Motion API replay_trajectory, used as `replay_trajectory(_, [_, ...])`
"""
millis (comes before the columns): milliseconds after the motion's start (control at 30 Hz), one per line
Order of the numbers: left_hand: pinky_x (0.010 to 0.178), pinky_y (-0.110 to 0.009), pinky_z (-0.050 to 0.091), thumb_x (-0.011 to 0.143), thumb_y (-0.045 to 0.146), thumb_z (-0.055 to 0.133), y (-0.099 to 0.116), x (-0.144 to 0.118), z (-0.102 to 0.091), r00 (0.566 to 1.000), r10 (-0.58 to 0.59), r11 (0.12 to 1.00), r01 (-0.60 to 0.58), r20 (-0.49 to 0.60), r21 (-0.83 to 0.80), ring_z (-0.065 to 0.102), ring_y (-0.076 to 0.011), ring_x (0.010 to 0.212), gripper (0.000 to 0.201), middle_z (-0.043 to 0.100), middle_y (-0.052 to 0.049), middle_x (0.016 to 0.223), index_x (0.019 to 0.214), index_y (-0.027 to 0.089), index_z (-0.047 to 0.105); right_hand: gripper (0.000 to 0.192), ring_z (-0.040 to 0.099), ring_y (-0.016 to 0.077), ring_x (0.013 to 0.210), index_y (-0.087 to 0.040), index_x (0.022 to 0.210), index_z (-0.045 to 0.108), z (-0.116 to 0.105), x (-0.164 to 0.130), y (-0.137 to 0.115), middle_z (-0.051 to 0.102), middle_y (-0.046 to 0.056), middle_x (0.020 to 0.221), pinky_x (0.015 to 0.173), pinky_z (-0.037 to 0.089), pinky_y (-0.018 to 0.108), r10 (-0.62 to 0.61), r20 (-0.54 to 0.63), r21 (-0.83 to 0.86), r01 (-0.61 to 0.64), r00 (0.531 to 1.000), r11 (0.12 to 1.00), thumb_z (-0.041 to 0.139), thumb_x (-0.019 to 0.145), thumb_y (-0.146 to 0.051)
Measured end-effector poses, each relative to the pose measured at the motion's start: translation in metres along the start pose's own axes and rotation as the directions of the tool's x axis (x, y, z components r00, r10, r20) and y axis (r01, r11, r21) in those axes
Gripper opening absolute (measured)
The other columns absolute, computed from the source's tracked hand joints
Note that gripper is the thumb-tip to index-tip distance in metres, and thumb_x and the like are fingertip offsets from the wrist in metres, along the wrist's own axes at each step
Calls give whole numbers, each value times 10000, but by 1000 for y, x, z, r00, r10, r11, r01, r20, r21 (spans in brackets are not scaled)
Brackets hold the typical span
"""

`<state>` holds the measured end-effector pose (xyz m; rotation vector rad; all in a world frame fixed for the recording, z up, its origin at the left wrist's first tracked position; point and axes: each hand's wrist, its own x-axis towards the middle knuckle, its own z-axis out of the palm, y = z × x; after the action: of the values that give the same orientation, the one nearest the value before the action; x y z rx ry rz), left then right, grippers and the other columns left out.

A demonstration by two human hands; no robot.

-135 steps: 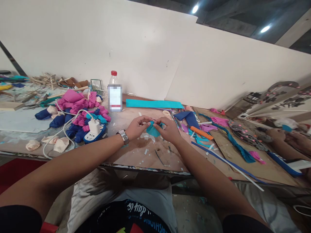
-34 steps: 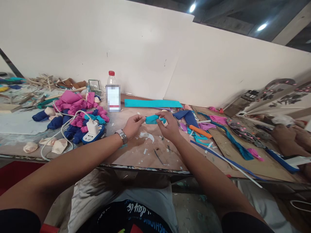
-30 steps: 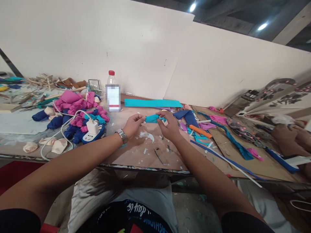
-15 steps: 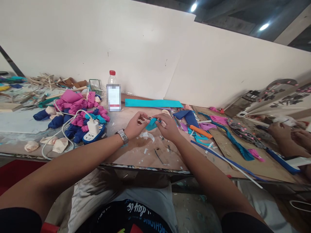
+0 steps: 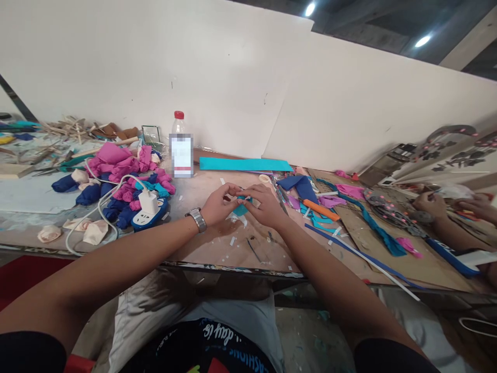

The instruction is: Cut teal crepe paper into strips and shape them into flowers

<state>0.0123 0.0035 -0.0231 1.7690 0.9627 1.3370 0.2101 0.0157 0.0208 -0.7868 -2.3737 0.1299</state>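
Between my fingertips is a small piece of teal crepe paper, partly hidden by both hands. My left hand, with a metal watch on its wrist, pinches it from the left. From the right, my right hand grips it with thumb and bent fingers. The two hands touch or nearly touch just above the table. Behind them a flat turquoise strip lies along the wall. White paper scraps lie on the wood beneath my hands.
On the left, a heap of pink and blue paper bundles sits beside a power strip with a white cord. A red-capped bottle stands behind. To the right are an orange-handled cutter, strips and cardboard. A co-worker's hands are at far right.
My right hand has closed in over the teal piece, its fingers now nearer my left hand and covering more of it. The co-worker's hands at far right have shifted.
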Motion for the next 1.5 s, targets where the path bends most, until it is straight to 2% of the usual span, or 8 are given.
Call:
replay_trajectory(233, [797, -307, 490, 900, 386, 643, 5, 2, -2, 999, -24, 997, 22, -24, -74, 648, -184, 934, 294, 671, -50, 968, 1134, 216, 592, 330, 627, 261, 976, -247, 1226, 682, -1, -1, 4, 746, 60, 980, 920, 461, 448, 31, -95, 22, -29, 995, 999, 647, 939, -407])
replay_trajectory(467, [773, -292, 481, 899, 414, 628, 8, 3, -2, 1000, -18, 993, 17, -8, -117, 637, -176, 895, 243, 697, -60, 1035, 1022, 208, 666, 155, 627, 252, 935, -241, 1009, 716, 1, -1, 5, 745, 57, 992, 892, 479, 443, 76, -146, 29, -73, 986, 997, 661, 915, -350])
replay_trajectory(733, [771, -300, 508, 865, 435, 685, 3, 2, -1, 998, -49, 991, 52, 30, -121, 643, -170, 871, 290, 696, -71, 1065, 1027, 196, 658, 130, 633, 247, 927, -231, 983, 704, 2, -1, 4, 746, 52, 962, 889, 474, 432, 82, -151, 35, -78, 985, 996, 671, 907, -332])
replay_trajectory(1033, [768, -282, 480, 869, 479, 695, 3, 1, -1, 995, -77, 965, 92, 71, -244, 678, -177, 904, 464, 730, -62, 978, 1204, 211, 518, 331, 634, 246, 970, -243, 1219, 678, -2, 0, 3, 701, 70, 992, 914, 469, 428, 37, -38, 59, -34, 999, 998, 609, 962, -440])
replay_trajectory(1200, [799, -299, 483, 870, 516, 682, 6, 0, -1, 990, -88, 953, 116, 110, -278, 661, -181, 910, 518, 711, -60, 960, 1252, 209, 514, 294, 587, 264, 1115, -240, 1160, 679, -2, 0, 0, 638, 102, 1140, 974, 455, 444, 19, -15, 84, -17, 1000, 996, 550, 989, -441])
replay_trajectory(1300, [852, -303, 477, 875, 523, 667, 4, 3, -1, 996, -85, 953, 91, 32, -290, 624, -178, 987, 440, 673, -69, 1058, 1157, 203, 564, 262, 599, 255, 1051, -230, 1123, 644, -1, 1, 3, 650, 96, 1099, 921, 480, 425, 66, -79, 134, -55, 995, 989, 548, 983, -430])
replay_trajectory(1400, [771, -275, 464, 848, 519, 688, 2, 6, -2, 981, -159, 952, 123, -109, -281, 565, -142, 842, 357, 611, -22, 925, 947, 197, 570, 214, 602, 242, 961, -229, 1074, 627, -1, 0, 8, 660, 78, 1034, 864, 489, 408, 160, -196, 132, -135, 968, 982, 576, 958, -402])
replay_trajectory(1500, [702, -255, 443, 808, 528, 720, 4, 8, -4, 957, -255, 919, 197, -135, -343, 518, -122, 742, 381, 549, 15, 809, 848, 200, 530, 187, 601, 236, 952, -232, 1056, 620, -1, 0, 12, 655, 66, 1016, 869, 476, 406, 221, -282, 122, -194, 934, 973, 590, 942, -376])
